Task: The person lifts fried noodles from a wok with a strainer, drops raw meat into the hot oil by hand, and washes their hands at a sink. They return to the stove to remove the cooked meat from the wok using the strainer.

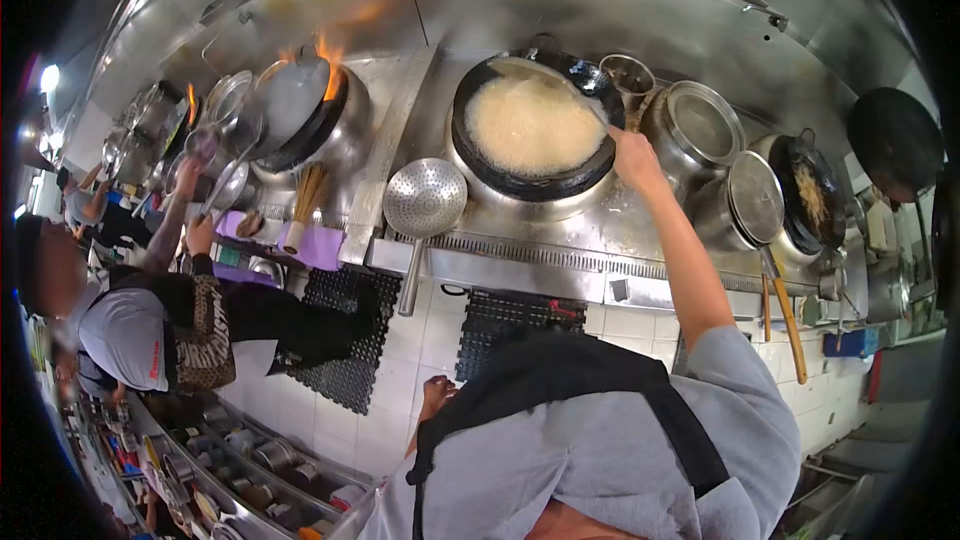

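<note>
Right hand (636, 158): at the right rim of the wok (478, 162); grip curled, its hold unclear.
Left hand (436, 396): low beside the apron (560, 380); grip unclear.
Wok: far centre, full of pale foam.
Skimmer (425, 200): just left of it.

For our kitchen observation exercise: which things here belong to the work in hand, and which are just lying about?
In use:
right hand, at the rim of the frothing wok

Lying about:
perforated skimmer
steel pot
dark wok of shredded food
wooden-handled utensil
</note>
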Action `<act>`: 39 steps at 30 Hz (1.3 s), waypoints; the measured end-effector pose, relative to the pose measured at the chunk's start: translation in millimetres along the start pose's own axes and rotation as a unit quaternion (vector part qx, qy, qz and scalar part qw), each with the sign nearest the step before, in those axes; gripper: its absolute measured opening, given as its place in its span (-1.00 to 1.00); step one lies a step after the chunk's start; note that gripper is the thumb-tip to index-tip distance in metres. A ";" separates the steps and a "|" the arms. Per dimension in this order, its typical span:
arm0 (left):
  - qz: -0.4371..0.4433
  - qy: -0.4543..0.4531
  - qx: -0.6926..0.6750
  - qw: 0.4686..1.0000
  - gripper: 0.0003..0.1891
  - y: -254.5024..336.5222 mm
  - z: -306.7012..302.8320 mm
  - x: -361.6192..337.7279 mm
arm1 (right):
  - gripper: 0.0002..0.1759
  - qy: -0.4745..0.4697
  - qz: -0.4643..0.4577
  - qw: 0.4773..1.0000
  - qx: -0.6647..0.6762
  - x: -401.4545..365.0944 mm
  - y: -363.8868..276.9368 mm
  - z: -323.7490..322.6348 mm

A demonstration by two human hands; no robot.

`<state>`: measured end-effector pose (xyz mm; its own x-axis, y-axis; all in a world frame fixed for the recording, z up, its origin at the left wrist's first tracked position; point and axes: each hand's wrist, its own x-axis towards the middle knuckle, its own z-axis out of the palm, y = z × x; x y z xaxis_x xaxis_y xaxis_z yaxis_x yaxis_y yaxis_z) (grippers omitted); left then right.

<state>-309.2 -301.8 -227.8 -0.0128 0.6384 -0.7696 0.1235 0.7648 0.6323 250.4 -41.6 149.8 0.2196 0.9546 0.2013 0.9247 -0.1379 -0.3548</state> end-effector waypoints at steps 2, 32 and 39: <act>0.063 -0.033 0.098 0.993 -0.78 -6.9 -3.4 7.0 | -0.37 -0.007 -0.019 0.999 -0.041 14.8 5.4 18.5; 0.117 -0.125 0.154 0.973 -0.80 -21.1 -38.8 37.2 | -0.44 0.120 0.048 0.991 0.045 -42.8 32.9 -1.0; 0.119 -0.068 0.119 0.983 -0.75 -4.0 -35.8 32.7 | -0.43 0.010 0.015 0.998 0.067 -23.9 -6.1 -31.1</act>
<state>-345.6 -280.9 -252.3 0.1761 0.7672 -0.6167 0.3350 0.5424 0.7704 249.2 -71.7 175.6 0.2545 0.9450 0.2055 0.8680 -0.1295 -0.4794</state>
